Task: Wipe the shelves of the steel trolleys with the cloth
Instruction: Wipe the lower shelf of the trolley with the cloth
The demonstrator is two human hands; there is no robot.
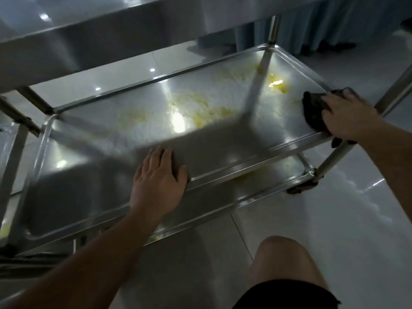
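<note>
A steel trolley fills most of the head view, and its middle shelf runs from about 8 o'clock up to 2 o'clock, a shallow steel tray with a raised rim all round. Yellow smears lie across the far half of this shelf, thickest toward 1 o'clock near the far upright post, where a bright yellow blot catches a glare of light. The right hand sits at 3 o'clock on the shelf's right end, fingers spread and laid flat over a dark cloth, pressing it onto the steel just inside the rim; part of the cloth shows beyond the fingertips and a scrap of it hangs below the rim beside the near right post. The left hand lies near the centre of the view on the shelf's near rim, palm down, fingers together and fairly straight, holding nothing, with its forearm reaching in from 7 o'clock. The two hands are well apart. Above, at 11 o'clock, the underside of the top shelf crosses the view. Below the middle shelf the lower shelf shows along its near edge, with more yellow marks on it, and a caster sits under its right corner at 4 o'clock on the pale tiled floor. A bare knee and the hem of dark shorts are at 5 o'clock.
</note>
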